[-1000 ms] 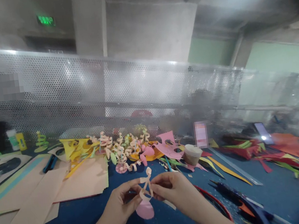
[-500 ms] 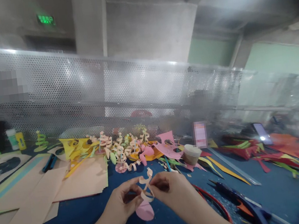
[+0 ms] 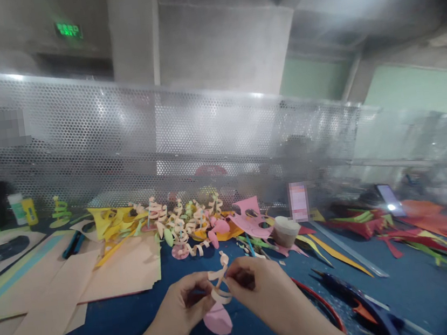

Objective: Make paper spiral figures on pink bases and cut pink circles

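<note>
Between my two hands is a peach paper spiral (image 3: 222, 297) with a pink paper disc (image 3: 218, 320) at its lower end. My left hand (image 3: 189, 301) pinches the spiral's left side between thumb and fingers. From the right, my right hand (image 3: 256, 283) pinches the coil near its middle, and its fingertips partly hide the strip. The spiral's curled top stands free above the fingers. Behind the hands lies a heap of similar peach paper spirals (image 3: 181, 221), some with pink or green discs.
Peach paper sheets (image 3: 125, 261) and a box cutter (image 3: 73, 244) lie left, glue sticks (image 3: 29, 211) farther back. A paper cup (image 3: 286, 230), a clear ruler (image 3: 351, 249), a blue glue gun (image 3: 348, 293) and red paper scraps (image 3: 360, 221) are right. A perforated metal screen (image 3: 209, 120) stands behind.
Both hands keep their pinch on the spiral and have barely moved. The pink disc sits slightly lower, and the coil's loops have shifted a little.
</note>
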Motion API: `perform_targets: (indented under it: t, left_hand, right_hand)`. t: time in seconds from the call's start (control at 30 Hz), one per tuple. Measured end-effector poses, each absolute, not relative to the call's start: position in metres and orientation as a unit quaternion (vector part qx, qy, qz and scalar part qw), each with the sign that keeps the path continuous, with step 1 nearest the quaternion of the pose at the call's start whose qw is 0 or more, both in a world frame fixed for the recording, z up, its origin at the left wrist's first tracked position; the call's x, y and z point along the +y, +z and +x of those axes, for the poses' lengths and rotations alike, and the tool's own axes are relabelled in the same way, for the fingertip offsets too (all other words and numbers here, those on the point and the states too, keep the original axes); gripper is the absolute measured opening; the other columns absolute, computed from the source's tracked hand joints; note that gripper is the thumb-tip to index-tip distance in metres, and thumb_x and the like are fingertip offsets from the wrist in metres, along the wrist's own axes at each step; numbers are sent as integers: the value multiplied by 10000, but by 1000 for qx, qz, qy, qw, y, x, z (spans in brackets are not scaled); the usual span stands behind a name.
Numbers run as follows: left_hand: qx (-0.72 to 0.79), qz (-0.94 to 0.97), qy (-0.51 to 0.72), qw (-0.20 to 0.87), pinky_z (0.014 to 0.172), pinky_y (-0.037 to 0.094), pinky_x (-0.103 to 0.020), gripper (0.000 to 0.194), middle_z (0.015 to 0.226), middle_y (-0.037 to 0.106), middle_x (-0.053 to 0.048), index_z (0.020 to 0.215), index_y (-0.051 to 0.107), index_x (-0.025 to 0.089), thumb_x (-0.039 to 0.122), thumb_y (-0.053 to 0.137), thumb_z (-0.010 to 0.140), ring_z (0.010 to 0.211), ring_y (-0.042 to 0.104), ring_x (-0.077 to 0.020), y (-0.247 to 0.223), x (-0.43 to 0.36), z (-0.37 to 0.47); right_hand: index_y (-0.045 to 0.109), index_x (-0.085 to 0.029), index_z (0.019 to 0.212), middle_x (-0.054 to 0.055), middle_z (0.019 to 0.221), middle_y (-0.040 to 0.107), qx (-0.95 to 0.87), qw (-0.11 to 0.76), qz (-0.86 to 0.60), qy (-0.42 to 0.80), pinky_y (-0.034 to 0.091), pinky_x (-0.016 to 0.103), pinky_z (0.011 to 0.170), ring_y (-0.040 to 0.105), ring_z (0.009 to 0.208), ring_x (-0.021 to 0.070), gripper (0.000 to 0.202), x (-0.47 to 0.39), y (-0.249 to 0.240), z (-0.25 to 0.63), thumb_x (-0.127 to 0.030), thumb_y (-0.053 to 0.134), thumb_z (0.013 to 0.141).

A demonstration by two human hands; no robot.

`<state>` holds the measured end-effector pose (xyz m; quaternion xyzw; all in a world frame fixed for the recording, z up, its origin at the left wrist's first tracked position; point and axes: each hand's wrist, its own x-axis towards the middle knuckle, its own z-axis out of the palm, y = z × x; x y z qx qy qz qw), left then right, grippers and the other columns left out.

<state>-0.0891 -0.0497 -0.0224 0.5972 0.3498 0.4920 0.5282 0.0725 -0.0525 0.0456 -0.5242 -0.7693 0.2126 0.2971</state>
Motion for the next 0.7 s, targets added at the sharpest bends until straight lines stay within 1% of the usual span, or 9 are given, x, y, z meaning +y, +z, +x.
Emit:
perform_targets:
  t: [0.13, 0.2, 0.3, 0.33, 0.5, 0.57, 0.7]
  left_hand:
    - [352, 601, 488, 527, 637, 431, -250, 221, 716, 611, -10, 733, 628, 160, 365, 678, 667, 683, 568, -164, -20, -51, -88]
    - [344, 604, 489, 526, 668, 439, -257, 213, 744, 632, -17, 797, 645, 171, 346, 671, 680, 716, 577, -174, -22, -50, -89]
    - [330, 610, 494, 525, 728, 441, -274, 254, 821, 656, -30, 933, 643, 193, 308, 652, 707, 787, 582, -189, -24, -49, -90]
    - [331, 610, 495, 523, 733, 441, -275, 257, 827, 656, -30, 944, 641, 195, 298, 651, 709, 794, 580, -190, -25, -48, -90]
    - [343, 619, 491, 508, 696, 432, -248, 133, 753, 625, -10, 797, 647, 173, 277, 646, 715, 733, 556, -162, -21, -50, -89]
    - [344, 621, 491, 505, 698, 430, -251, 134, 750, 620, -11, 796, 646, 171, 284, 637, 725, 735, 553, -163, -19, -51, -89]
    - [341, 623, 494, 501, 708, 432, -264, 155, 776, 623, -22, 829, 657, 172, 286, 635, 726, 759, 554, -174, -19, -51, -90]
  right_hand:
    - [628, -169, 677, 23, 607, 650, -765, 304, -512, 244, 422, 247, 523, 595, 568, 159, 129, -54, 46, 74, -178, 503, 706]
    - [630, -166, 707, 32, 638, 660, -768, 308, -494, 265, 434, 255, 544, 603, 592, 165, 142, -55, 46, 75, -187, 491, 725]
    - [620, -159, 715, 41, 656, 663, -760, 315, -467, 325, 448, 257, 564, 605, 610, 161, 176, -55, 48, 77, -189, 453, 759]
    - [615, -155, 708, 41, 655, 660, -754, 319, -461, 343, 450, 256, 570, 604, 613, 159, 181, -55, 48, 77, -182, 445, 763]
    - [607, -146, 699, 35, 670, 644, -741, 329, -442, 385, 432, 255, 589, 584, 633, 155, 110, -51, 46, 80, -171, 502, 723]
    - [602, -147, 723, 33, 684, 642, -725, 339, -436, 411, 430, 253, 592, 582, 636, 151, 86, -49, 43, 80, -198, 533, 715]
    - [598, -144, 754, 45, 723, 657, -707, 362, -428, 431, 445, 263, 631, 599, 669, 159, 113, -47, 37, 80, -243, 573, 706]
